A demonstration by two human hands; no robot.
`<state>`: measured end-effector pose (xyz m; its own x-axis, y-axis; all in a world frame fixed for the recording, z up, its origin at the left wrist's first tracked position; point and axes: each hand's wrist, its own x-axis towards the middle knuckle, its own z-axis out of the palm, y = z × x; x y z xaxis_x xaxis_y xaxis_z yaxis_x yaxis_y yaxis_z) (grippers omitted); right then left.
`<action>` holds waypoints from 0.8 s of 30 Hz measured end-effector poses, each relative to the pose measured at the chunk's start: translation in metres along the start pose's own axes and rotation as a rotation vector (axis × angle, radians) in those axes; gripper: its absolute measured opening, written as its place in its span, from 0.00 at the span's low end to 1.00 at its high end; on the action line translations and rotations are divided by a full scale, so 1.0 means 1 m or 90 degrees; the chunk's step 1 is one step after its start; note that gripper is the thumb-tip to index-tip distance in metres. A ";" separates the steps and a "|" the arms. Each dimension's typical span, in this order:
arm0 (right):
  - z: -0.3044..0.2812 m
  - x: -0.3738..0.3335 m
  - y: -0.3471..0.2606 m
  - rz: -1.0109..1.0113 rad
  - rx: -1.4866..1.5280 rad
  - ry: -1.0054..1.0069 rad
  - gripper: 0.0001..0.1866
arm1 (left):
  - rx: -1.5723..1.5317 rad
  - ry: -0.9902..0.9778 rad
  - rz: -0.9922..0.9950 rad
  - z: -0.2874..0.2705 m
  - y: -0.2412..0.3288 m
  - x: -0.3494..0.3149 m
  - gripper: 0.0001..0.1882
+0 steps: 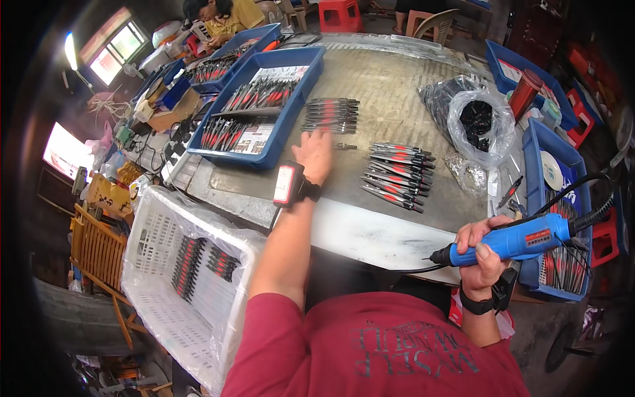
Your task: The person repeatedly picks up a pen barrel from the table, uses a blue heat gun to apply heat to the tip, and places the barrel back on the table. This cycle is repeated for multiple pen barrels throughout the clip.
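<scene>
My left hand [313, 156] rests on the table just below a row of slim pen-shaped tools [331, 114], grey and black with red middles. Its fingers are closed on one such tool, whose dark end [345, 146] sticks out to the right; the rest is hidden under the hand. My right hand [485, 259] is wrapped round a blue electric screwdriver [508, 239], held level over the table's front right edge with its bit pointing left. Another stack of the pen-shaped tools [399, 175] lies between the two hands.
A blue tray [270, 153] of more such tools stands at the back left. A white lined crate [142, 264] holds two dark rows at lower left. An open plastic bag of black parts [486, 142] and a blue bin [529, 152] are right. A person [231, 23] sits far left.
</scene>
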<state>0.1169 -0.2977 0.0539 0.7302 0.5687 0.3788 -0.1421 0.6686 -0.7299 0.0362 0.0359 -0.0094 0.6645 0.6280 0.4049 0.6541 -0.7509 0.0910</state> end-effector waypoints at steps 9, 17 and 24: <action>0.003 -0.001 0.005 0.005 0.005 0.009 0.30 | 0.111 -0.006 0.090 0.015 -0.010 -0.005 0.07; 0.009 0.004 0.006 -0.026 -0.023 0.010 0.27 | -0.364 0.062 0.035 -0.057 0.041 -0.057 0.10; 0.016 0.006 0.007 -0.039 -0.026 0.003 0.30 | -0.944 -0.483 -0.324 -0.121 0.072 -0.156 0.13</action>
<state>0.1097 -0.2816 0.0599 0.7401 0.5250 0.4202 -0.0703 0.6818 -0.7282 -0.0642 -0.1415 0.0442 0.8063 0.4630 -0.3681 0.2648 0.2740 0.9246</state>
